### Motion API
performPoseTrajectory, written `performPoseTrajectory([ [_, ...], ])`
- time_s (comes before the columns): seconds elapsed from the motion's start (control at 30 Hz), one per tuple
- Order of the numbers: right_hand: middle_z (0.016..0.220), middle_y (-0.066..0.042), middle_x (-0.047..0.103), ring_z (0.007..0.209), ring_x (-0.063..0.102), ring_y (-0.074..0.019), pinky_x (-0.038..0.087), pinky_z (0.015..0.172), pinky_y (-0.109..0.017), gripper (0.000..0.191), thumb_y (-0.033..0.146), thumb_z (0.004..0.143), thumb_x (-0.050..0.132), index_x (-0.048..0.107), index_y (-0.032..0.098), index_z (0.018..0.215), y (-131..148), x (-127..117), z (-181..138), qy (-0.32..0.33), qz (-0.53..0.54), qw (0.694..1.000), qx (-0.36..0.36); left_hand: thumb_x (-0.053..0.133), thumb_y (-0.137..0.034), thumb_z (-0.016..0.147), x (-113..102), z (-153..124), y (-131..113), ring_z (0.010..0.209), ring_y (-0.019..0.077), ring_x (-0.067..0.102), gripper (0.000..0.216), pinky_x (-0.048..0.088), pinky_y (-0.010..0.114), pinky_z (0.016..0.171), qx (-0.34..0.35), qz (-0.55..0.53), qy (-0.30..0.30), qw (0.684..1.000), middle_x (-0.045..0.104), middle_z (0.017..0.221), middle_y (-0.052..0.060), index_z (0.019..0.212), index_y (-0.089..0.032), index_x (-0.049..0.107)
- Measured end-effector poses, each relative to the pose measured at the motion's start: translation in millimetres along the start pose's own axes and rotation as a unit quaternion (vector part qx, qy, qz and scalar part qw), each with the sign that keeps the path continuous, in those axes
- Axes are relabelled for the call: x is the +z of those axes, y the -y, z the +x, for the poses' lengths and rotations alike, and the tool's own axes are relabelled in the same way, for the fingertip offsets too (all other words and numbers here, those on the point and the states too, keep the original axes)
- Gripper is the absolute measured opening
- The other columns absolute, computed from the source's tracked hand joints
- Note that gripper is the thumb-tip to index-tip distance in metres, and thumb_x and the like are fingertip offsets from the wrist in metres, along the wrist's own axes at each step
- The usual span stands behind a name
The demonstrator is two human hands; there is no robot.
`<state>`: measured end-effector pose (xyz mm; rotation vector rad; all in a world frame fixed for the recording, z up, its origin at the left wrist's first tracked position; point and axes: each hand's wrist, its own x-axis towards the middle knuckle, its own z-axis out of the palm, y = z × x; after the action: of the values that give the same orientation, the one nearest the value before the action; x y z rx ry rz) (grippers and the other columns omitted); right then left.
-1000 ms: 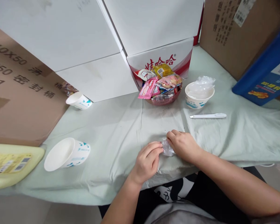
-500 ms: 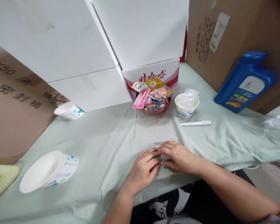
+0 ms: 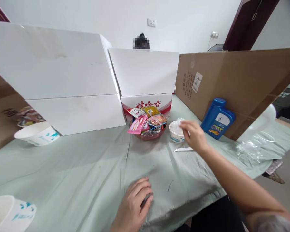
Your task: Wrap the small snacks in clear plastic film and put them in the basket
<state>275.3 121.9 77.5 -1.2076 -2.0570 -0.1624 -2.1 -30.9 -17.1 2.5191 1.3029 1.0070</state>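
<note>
My right hand (image 3: 194, 133) reaches over the right side of the table, its thumb and fingers pinched on some clear crinkled plastic film (image 3: 178, 123). That film stands up out of a small white paper bowl (image 3: 177, 138) with a blue print. Close below the bowl lies a white pen-shaped tool (image 3: 183, 149), its right end covered by my hand. Palm down near the table's front edge, my left hand (image 3: 136, 199) rests on the cloth with its fingers loosely stretched and holds nothing I can see. A reddish bowl (image 3: 151, 136) heaped with wrapped snacks (image 3: 147, 121) stands left of the paper bowl.
A pale green cloth (image 3: 91, 170) covers the table. White paper bowls (image 3: 38, 133) (image 3: 21, 214) stand at the left. White boxes (image 3: 79, 112) and a brown carton (image 3: 207, 74) line the back. A blue bottle (image 3: 217, 119) and loose plastic (image 3: 250, 151) are at the right. Behind the boxes a person's head (image 3: 141, 42) shows.
My hands have come apart. The right has moved forward and right to the small paper bowl; the left now lies alone on the cloth. The camera view has tilted up.
</note>
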Motion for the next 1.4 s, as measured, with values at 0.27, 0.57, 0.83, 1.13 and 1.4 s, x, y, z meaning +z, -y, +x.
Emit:
performPoseTrajectory([
  [0.27,0.128,-0.021,0.061,0.118,0.057,-0.0326,0.043,0.097,-0.036,0.077,0.067,0.083,0.053,0.057,0.007,0.131,-28,27,52,0.450,-0.166,0.876,0.051,0.054,-0.018,0.086,3,0,3,0.106,0.0251,0.066,0.013,0.059,0.035,0.083,0.010,-0.010,-0.008,1.000,0.071,0.098,0.006,0.091,-0.023,0.065],
  [0.57,0.121,-0.021,0.065,0.111,0.061,-0.0335,0.046,0.088,-0.038,0.055,0.047,0.084,0.057,0.063,0.009,0.124,-22,36,58,0.508,-0.204,0.835,0.052,0.054,-0.018,0.088,1,1,-1,0.106,0.0255,0.065,0.011,0.059,0.039,0.085,-0.009,-0.015,0.006,1.000,0.071,0.098,0.006,0.090,-0.022,0.064],
  [0.83,0.133,-0.019,0.057,0.123,0.049,-0.0330,0.039,0.097,-0.042,0.068,0.050,0.080,0.065,0.052,0.013,0.136,-18,3,25,0.407,-0.228,0.884,-0.034,0.055,-0.019,0.087,2,-3,0,0.105,0.0252,0.066,0.011,0.060,0.038,0.084,0.000,-0.014,-0.016,1.000,0.072,0.097,0.006,0.091,-0.023,0.065],
  [1.13,0.111,-0.017,0.062,0.103,0.058,-0.0301,0.045,0.082,-0.035,0.043,0.027,0.077,0.067,0.066,0.011,0.117,-55,-19,22,0.355,-0.309,0.882,0.009,0.052,-0.017,0.086,2,-2,4,0.107,0.0255,0.066,0.013,0.060,0.036,0.081,0.029,-0.002,0.008,1.000,0.071,0.097,0.007,0.090,-0.022,0.063],
  [1.4,0.113,-0.021,0.060,0.105,0.059,-0.0320,0.046,0.080,-0.035,0.032,0.014,0.081,0.058,0.069,0.010,0.111,-102,16,62,0.316,-0.319,0.890,0.085,0.054,-0.014,0.083,4,-2,8,0.105,0.0244,0.066,0.012,0.060,0.034,0.082,0.042,-0.007,0.009,0.999,0.070,0.095,0.006,0.090,-0.022,0.062],
])
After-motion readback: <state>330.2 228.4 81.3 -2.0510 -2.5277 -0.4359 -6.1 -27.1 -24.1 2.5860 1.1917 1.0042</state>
